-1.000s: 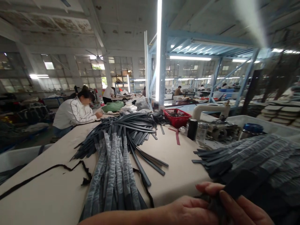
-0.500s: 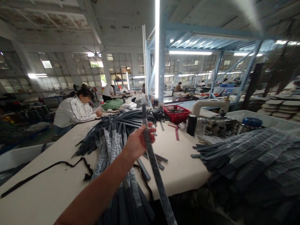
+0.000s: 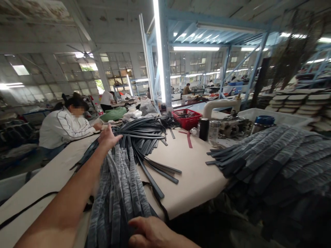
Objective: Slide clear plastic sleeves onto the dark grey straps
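Note:
My left hand [image 3: 109, 138] is stretched out over the upper end of a pile of dark grey straps [image 3: 147, 129], thumb and a finger apart. It looks to touch the pile, though the far fingers are hidden. Below it, several straps wrapped in crinkled clear plastic [image 3: 120, 182] run down over the table's near edge. My right hand [image 3: 152, 234] is low in the picture, beside the lower part of these wrapped straps, its thumb and forefinger apart and nothing visible between them. A few loose strap ends [image 3: 165, 172] fan out to the right on the cream table [image 3: 191, 186].
A red basket [image 3: 187, 119], a black flask [image 3: 203, 129] and a glass jar [image 3: 214, 132] stand at the back beside a sewing machine [image 3: 232, 122]. More plastic-wrapped straps [image 3: 281, 155] are heaped on the right. A co-worker in white [image 3: 64, 127] leans at the far left side.
My left hand has let go of the single strap it held up and moved left and away to the pile. My right hand has come into view from below. The view has turned right.

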{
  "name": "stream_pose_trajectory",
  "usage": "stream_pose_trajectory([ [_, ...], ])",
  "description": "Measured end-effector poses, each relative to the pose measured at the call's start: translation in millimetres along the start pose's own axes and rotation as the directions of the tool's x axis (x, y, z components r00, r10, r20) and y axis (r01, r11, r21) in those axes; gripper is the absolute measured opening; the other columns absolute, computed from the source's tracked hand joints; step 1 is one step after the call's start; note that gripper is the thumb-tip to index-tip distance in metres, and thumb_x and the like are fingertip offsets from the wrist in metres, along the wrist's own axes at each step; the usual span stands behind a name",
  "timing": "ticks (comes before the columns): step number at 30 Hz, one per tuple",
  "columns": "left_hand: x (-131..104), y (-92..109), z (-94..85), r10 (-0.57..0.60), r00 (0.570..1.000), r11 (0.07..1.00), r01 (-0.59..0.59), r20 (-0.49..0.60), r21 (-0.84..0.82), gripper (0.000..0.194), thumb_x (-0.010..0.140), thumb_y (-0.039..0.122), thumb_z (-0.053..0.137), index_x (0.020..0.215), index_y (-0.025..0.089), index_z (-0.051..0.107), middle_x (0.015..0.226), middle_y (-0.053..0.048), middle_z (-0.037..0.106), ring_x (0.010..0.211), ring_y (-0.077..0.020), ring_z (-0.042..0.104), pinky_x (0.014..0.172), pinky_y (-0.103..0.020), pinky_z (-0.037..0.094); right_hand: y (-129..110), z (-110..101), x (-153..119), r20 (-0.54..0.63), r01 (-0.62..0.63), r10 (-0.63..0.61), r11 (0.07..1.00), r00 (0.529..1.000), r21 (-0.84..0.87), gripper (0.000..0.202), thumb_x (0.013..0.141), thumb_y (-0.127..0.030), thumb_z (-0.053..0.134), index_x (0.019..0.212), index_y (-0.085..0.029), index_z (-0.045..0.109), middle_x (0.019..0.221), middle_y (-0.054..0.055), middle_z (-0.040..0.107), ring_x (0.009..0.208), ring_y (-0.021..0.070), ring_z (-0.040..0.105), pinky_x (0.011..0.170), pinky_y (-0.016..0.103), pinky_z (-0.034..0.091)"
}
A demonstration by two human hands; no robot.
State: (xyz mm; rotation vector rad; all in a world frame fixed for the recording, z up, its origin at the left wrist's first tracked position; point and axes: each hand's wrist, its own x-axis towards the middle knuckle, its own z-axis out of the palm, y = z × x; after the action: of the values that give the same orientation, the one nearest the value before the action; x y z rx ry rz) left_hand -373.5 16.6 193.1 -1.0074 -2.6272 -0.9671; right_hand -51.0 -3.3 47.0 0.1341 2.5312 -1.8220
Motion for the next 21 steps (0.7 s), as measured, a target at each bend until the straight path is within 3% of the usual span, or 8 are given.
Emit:
stream_pose_trajectory([
  [3, -22.9, -9.6, 53.2, 0.201, 0.935, 0.929, -0.276, 0.293, 0.246, 0.08, 0.067, 0.02, 0.068, 0.142, 0.018, 0.04, 0.151, -0.016, 0.039, 0.142, -0.0357, 0.03, 0.114, -0.052, 0.027, 3.9, 3.2, 7.5, -0.057, 0.045, -0.051, 0.992, 0.997, -0.115, 0.045, 0.083, -0.031, 0.052, 0.126, -0.021, 0.061, 0.104, 0.007, 0.074, 0.091, 0.022, 0.068, 0.076, 0.025, 0.049],
  [7, -62.5, -10.3, 120.8, 0.369, 0.702, 0.777, -0.593, 0.61, 0.213, 0.087, 0.061, 0.004, 0.064, 0.14, 0.031, 0.043, 0.154, -0.005, 0.039, 0.145, -0.0288, 0.026, 0.116, -0.052, 0.02, 37.3, -4.7, -20.7, -0.233, 0.024, -0.026, 1.0, 0.972, -0.008, 0.036, 0.088, -0.037, 0.043, 0.088, -0.015, 0.071, 0.08, 0.007, 0.073, 0.071, 0.0172, 0.066, 0.062, 0.022, 0.046],
  [10, -75.5, -7.7, 143.0, 0.436, 0.567, 0.691, -0.709, 0.699, 0.144, 0.081, 0.067, 0.002, 0.059, 0.141, 0.031, 0.041, 0.152, -0.005, 0.042, 0.145, -0.0261, 0.026, 0.116, -0.053, 0.017, 79.8, -16.1, -52.8, -0.383, -0.161, 0.197, 0.979, 0.903, 0.125, 0.047, 0.089, -0.05, 0.038, 0.073, -0.014, 0.064, 0.068, 0.007, 0.068, 0.062, 0.0176, 0.063, 0.057, 0.024, 0.046],
  [12, -74.3, -6.2, 147.7, 0.469, 0.522, 0.657, -0.745, 0.713, 0.114, 0.065, 0.076, 0.004, 0.054, 0.135, 0.029, 0.049, 0.142, -0.006, 0.053, 0.141, -0.0238, 0.033, 0.117, -0.052, 0.016, 105.4, -21.0, -66.2, -0.413, -0.277, 0.291, 0.956, 0.863, 0.094, 0.044, 0.084, -0.05, 0.046, 0.092, -0.012, 0.067, 0.091, 0.013, 0.072, 0.084, 0.0246, 0.067, 0.076, 0.032, 0.051],
  [14, -70.1, -5.2, 150.7, 0.484, 0.517, 0.643, -0.757, 0.706, 0.113, 0.043, 0.084, 0.008, 0.05, 0.122, 0.026, 0.06, 0.126, -0.007, 0.064, 0.131, -0.0226, 0.045, 0.116, -0.051, 0.017, 121.8, -21.3, -67.8, -0.397, -0.31, 0.306, 0.949, 0.865, 0.055, 0.059, 0.076, -0.047, 0.058, 0.122, -0.009, 0.06, 0.126, 0.02, 0.062, 0.117, 0.0329, 0.057, 0.102, 0.042, 0.042],
  [16, -67.2, -4.4, 154.3, 0.474, 0.547, 0.653, -0.744, 0.69, 0.141, 0.026, 0.089, 0.014, 0.049, 0.107, 0.02, 0.066, 0.112, -0.008, 0.068, 0.118, -0.0233, 0.055, 0.112, -0.053, 0.026, 128.1, -18.1, -58.5, -0.365, -0.23, 0.251, 0.968, 0.896, 0.103, 0.076, 0.072, -0.045, 0.064, 0.137, -0.008, 0.049, 0.142, 0.022, 0.049, 0.132, 0.0357, 0.044, 0.113, 0.046, 0.03],
  [18, -65.5, -2.7, 157.5, 0.45, 0.591, 0.678, -0.714, 0.669, 0.175, 0.018, 0.092, 0.022, 0.051, 0.098, 0.016, 0.068, 0.105, -0.008, 0.069, 0.108, -0.0237, 0.06, 0.103, -0.051, 0.038, 127.9, -14.1, -44.3, -0.36, -0.083, 0.171, 0.965, 0.917, 0.249, 0.076, 0.072, -0.048, 0.065, 0.136, -0.009, 0.05, 0.14, 0.02, 0.052, 0.132, 0.0352, 0.044, 0.113, 0.045, 0.03],
  [21, -55.6, 7.6, 158.4, 0.421, 0.662, 0.727, -0.655, 0.621, 0.206, 0.018, 0.091, 0.029, 0.055, 0.094, 0.016, 0.068, 0.1, -0.007, 0.07, 0.101, -0.0221, 0.063, 0.094, -0.045, 0.046, 127.3, -8.1, -27.4, -0.322, 0.051, 0.131, 0.864, 0.938, 0.501, 0.071, 0.075, -0.057, 0.063, 0.129, -0.01, 0.059, 0.126, 0.016, 0.064, 0.123, 0.0347, 0.054, 0.107, 0.044, 0.039],
])
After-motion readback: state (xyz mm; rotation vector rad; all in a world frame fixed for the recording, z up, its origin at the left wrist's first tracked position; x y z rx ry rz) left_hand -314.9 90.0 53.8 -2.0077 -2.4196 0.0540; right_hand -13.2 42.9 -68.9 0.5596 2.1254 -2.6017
